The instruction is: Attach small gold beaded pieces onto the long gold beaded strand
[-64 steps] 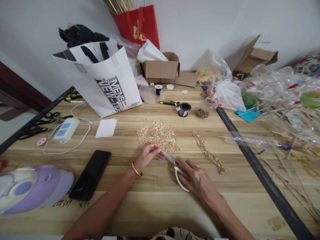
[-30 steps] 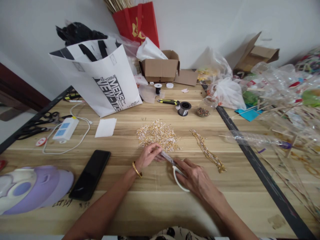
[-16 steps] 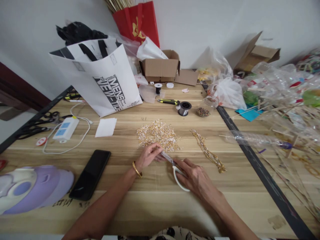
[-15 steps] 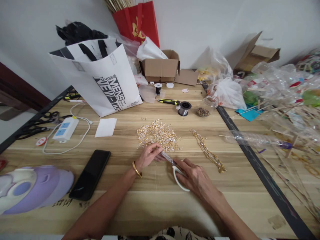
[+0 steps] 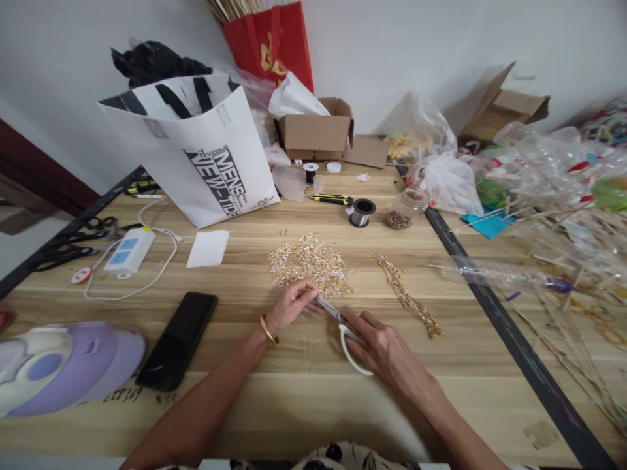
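Observation:
White-handled scissors [image 5: 351, 349] are in my right hand [image 5: 385, 343], their blades pointing up and left to the fingertips of my left hand [image 5: 294, 303]. The left fingers are pinched together at the blade tips; what they hold is too small to make out. A gold bracelet [image 5: 268, 331] circles my left wrist. Just beyond that hand spreads a pile of small gold and silver beads or findings [image 5: 311, 261]. Right of the pile, a bundle of gold chain-like strands [image 5: 409, 297] lies on the wooden table [image 5: 274, 408].
At left are a black phone [image 5: 177, 341], a purple and white bottle [image 5: 78, 369] and a power strip [image 5: 130, 253]. Behind stand a white bag [image 5: 196, 156], a wire spool [image 5: 362, 213] and a glass jar [image 5: 406, 209]. Plastic bottles and sticks crowd the right side.
Hardly anything differs. The scissors' blades look slightly shifted beside my left fingertips, and both hands stay in the same place.

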Motion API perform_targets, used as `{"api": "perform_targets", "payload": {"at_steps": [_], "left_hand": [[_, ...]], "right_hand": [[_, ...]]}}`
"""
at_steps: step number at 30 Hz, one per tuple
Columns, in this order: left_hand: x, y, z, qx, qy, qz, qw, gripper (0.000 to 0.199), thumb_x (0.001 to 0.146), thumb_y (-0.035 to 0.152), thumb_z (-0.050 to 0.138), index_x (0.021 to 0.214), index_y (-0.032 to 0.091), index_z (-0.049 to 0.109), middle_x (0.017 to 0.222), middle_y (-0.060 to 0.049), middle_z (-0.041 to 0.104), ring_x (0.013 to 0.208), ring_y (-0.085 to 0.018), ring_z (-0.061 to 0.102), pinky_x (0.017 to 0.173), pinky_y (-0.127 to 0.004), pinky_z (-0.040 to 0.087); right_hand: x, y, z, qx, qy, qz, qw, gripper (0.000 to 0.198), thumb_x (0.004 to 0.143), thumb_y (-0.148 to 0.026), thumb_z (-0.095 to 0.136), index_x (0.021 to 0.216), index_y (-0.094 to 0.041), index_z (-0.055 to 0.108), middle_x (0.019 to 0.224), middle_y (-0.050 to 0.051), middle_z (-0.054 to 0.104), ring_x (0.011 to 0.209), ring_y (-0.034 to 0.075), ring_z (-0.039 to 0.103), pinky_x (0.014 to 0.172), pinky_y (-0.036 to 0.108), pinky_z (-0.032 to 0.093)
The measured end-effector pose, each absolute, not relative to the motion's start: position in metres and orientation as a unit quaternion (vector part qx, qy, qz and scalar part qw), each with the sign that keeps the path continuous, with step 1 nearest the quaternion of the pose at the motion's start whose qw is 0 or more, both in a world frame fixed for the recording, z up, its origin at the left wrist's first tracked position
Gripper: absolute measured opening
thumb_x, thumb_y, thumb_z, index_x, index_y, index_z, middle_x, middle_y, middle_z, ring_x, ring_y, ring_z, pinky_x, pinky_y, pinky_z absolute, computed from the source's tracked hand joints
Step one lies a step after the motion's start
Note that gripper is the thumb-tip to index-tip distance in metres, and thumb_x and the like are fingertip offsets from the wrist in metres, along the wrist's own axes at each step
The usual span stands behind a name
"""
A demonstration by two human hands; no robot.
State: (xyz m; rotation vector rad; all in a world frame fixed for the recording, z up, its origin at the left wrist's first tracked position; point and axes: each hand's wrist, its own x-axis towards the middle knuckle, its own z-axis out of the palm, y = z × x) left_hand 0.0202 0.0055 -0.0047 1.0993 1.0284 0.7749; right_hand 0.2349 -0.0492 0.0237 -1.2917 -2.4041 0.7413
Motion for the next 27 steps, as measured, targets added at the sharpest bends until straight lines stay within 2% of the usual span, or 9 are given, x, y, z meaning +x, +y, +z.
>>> {"api": "perform_targets", "payload": {"at_steps": [4,14,22,25,27], "left_hand": [[0.02,0.005,-0.004,0.487,0.455,0.347,0.66,0.034,0.076,0.046,0.062,0.082,0.015,0.051,0.078,-0.004,0.069,0.069,-0.019,0.07,0.055,-0.023,0.055],[0.02,0.006,-0.003,0.482,0.446,0.357,0.664,0.034,0.076,0.046,0.062,0.081,0.014,0.051,0.078,-0.006,0.069,0.07,-0.02,0.071,0.055,-0.023,0.054],[0.016,0.007,0.0,0.45,0.45,0.38,0.672,0.033,0.077,0.042,0.063,0.083,0.013,0.049,0.085,-0.011,0.071,0.076,-0.02,0.07,0.062,-0.025,0.054],[0.016,0.006,0.001,0.434,0.437,0.388,0.686,0.033,0.078,0.041,0.064,0.084,0.013,0.049,0.088,-0.012,0.071,0.079,-0.021,0.07,0.066,-0.027,0.054],[0.016,0.006,0.0,0.424,0.431,0.39,0.695,0.032,0.077,0.041,0.064,0.084,0.013,0.049,0.089,-0.013,0.071,0.082,-0.022,0.069,0.068,-0.028,0.054]], "right_hand": [[0.236,-0.051,0.022,-0.447,-0.841,0.253,0.167,0.031,0.088,-0.015,0.048,0.118,-0.023,0.054,0.106,0.009,0.06,0.085,0.019,0.062,0.072,0.028,0.051],[0.241,-0.054,0.028,-0.481,-0.82,0.265,0.162,0.033,0.088,-0.017,0.046,0.121,-0.018,0.052,0.087,0.007,0.06,0.067,0.016,0.061,0.063,0.024,0.049],[0.263,-0.069,0.026,-0.416,-0.866,0.264,0.084,0.041,0.088,-0.019,0.05,0.128,-0.023,0.044,0.095,0.007,0.061,0.078,0.019,0.064,0.067,0.028,0.05],[0.258,-0.077,0.027,-0.405,-0.876,0.256,0.06,0.037,0.087,-0.017,0.051,0.123,-0.022,0.046,0.095,0.006,0.062,0.079,0.019,0.063,0.066,0.029,0.05],[0.252,-0.081,0.029,-0.4,-0.884,0.236,0.056,0.027,0.087,-0.015,0.051,0.113,-0.021,0.052,0.092,0.006,0.062,0.078,0.019,0.062,0.065,0.029,0.049]]}}
